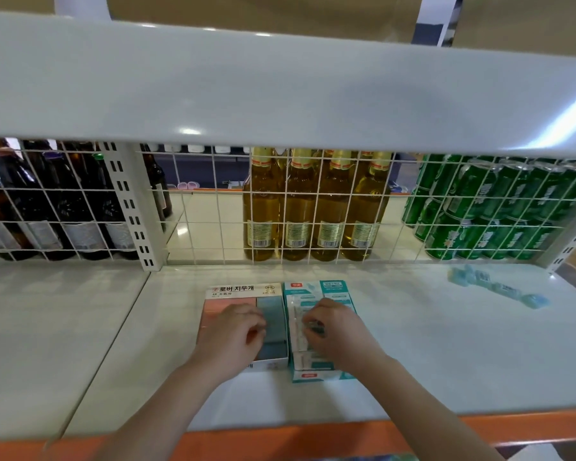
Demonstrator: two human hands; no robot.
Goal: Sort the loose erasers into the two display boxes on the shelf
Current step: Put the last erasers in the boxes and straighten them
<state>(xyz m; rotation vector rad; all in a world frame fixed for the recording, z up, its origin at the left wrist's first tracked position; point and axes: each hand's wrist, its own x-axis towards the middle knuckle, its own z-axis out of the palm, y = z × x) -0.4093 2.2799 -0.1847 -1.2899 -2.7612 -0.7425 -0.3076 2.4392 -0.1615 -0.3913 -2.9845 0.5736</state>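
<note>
Head view: the 2 display boxes sit side by side on the shelf (413,344). Left hand (233,334) rests curled in the pink box (213,314), its grip unclear. Right hand (333,327) pinches an eraser (315,326) over the teal box (338,289), likely seating it. Loose erasers (499,287) lie well right of that box.

— Any readable text?
— Left display box (243,291), back flap: "로버 지우개", with "48" under it.
— Teal box (316,287), bottles, cans?
— Print too blurred to read.
</note>
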